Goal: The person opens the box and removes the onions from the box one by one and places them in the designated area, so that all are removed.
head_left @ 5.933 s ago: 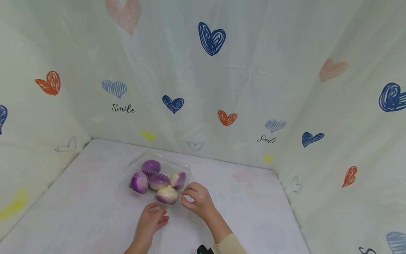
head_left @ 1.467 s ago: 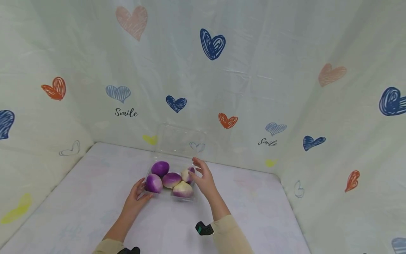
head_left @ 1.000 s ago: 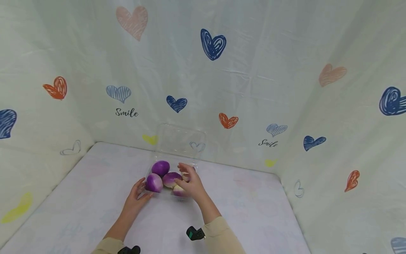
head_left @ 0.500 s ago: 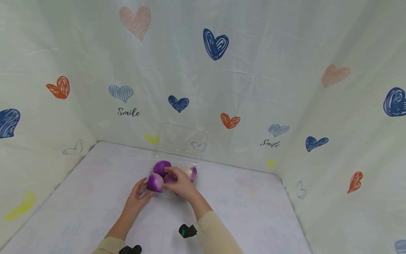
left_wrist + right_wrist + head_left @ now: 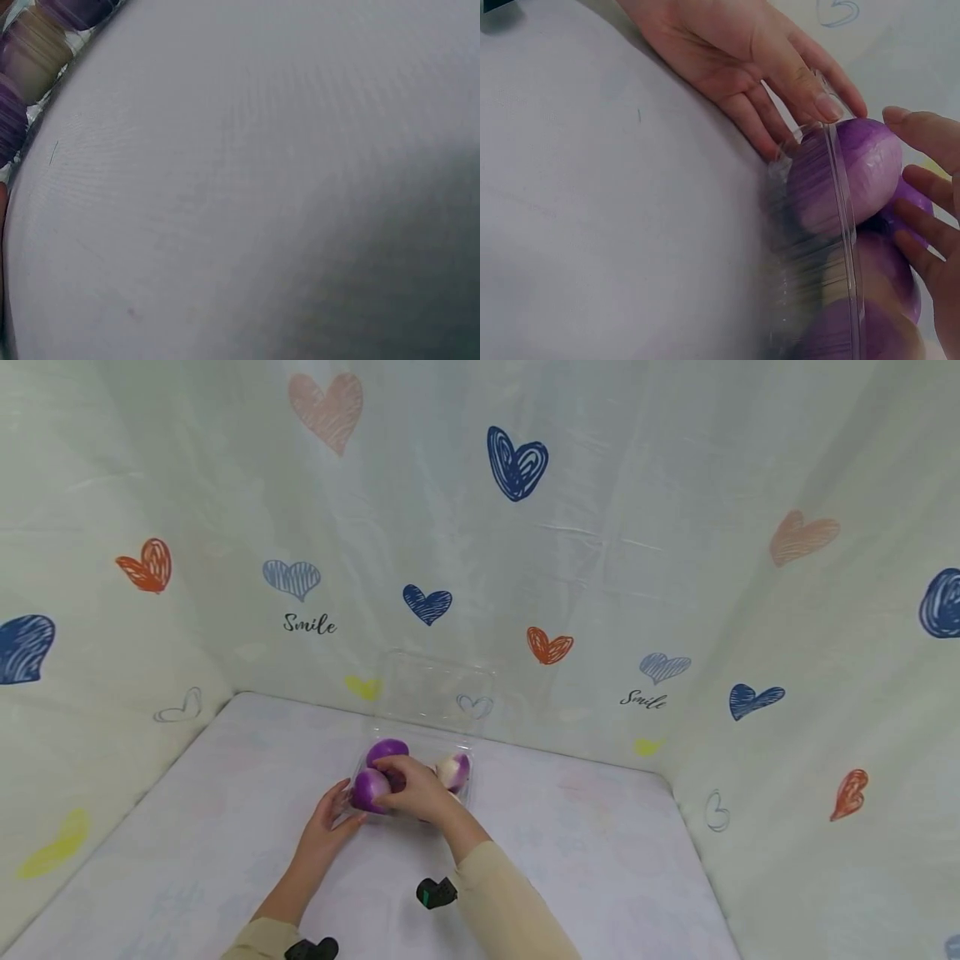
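Observation:
A clear plastic clamshell box (image 5: 468,793) holds several purple-and-white onions. My left hand (image 5: 326,827) grips its left front corner; in the right wrist view the left thumb lies over the box rim (image 5: 846,202) with fingers outside the wall. My right hand (image 5: 422,789) reaches in over the box, thumb and fingers spread about the front-left onion (image 5: 369,790). That onion (image 5: 847,180) sits close beside the right fingertips in the right wrist view. Behind it is a darker purple onion (image 5: 387,750); a paler one (image 5: 453,772) lies at the right. The right hand hides the middle ones.
The box's clear lid (image 5: 435,693) stands raised at the back, near a curtain (image 5: 600,568) printed with hearts. A white cloth covers the table (image 5: 600,852). Black wrist-worn devices (image 5: 437,893) hang by both sleeves.
Since the oldest frame the lid has been opened and the left hand has moved to the box's left corner. Over the last second the right hand has moved left across the onions.

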`<move>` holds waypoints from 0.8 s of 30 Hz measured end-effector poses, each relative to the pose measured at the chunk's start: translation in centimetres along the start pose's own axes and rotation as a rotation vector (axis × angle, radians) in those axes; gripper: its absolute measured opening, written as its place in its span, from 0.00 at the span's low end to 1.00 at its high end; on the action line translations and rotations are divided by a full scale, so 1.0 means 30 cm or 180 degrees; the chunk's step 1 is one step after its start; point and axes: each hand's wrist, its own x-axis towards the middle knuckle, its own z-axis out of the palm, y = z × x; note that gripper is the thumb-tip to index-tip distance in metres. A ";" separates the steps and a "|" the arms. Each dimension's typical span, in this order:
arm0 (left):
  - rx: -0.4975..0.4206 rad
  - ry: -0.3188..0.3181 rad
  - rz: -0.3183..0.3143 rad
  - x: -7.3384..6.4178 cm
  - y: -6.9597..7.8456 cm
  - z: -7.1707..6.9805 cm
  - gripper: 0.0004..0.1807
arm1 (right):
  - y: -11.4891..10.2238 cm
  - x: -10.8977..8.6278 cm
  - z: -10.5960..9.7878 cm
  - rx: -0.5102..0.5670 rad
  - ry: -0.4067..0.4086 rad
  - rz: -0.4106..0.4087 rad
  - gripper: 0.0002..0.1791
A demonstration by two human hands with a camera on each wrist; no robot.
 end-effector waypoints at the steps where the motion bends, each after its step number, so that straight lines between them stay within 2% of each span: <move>1: -0.0013 -0.0002 0.0017 0.000 -0.003 0.000 0.40 | -0.001 0.003 0.001 -0.0023 -0.0025 0.0038 0.33; 5: -0.0020 -0.0006 0.0021 -0.001 -0.002 -0.001 0.40 | -0.002 0.016 0.003 -0.0158 -0.0094 0.0151 0.32; 11: 0.0122 -0.0029 -0.0074 0.003 0.016 -0.008 0.40 | -0.003 0.035 0.006 -0.0394 -0.0153 0.0189 0.30; 20: 0.0131 -0.0207 -0.0396 0.012 0.041 -0.035 0.40 | 0.001 0.061 0.018 -0.0752 -0.0262 0.0281 0.31; 24: 0.0128 -0.0210 -0.0433 0.011 0.034 -0.040 0.40 | -0.002 0.064 0.019 -0.0799 -0.0333 0.0346 0.31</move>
